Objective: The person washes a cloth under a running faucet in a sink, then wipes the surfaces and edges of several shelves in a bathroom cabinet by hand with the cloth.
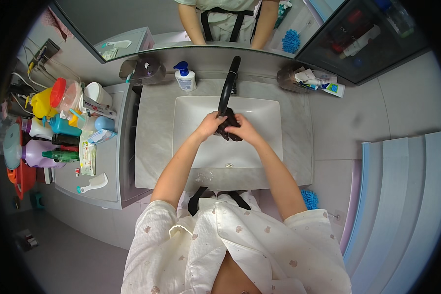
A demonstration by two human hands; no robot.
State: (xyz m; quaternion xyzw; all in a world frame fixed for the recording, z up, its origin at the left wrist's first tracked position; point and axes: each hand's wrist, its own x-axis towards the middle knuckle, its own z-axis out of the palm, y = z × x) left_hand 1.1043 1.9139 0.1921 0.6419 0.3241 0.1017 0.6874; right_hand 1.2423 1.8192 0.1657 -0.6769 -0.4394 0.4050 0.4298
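Over the white washbasin [228, 154], a dark, crumpled item, perhaps wet cloth [230, 125], is held just beneath the spout of a black tap [228, 86]. My left hand [210, 125] grips its left side, close to the spout's end. On its right side my right hand [243, 129] has hold of it, with thumb and fingers around the edge. Whether water is running cannot be made out. Behind the basin, a white pump bottle with a blue top [185, 79] stands on the grey countertop [154, 147].
A mirror [161, 22] spans the back. Clear holders with toiletries stand left [149, 73] and right [290, 79] of the tap. Bottles and tubs crowd the grey cabinet [110, 158] at left, where a white brush [95, 182] also lies. An open dark-framed cabinet juts in at upper right.
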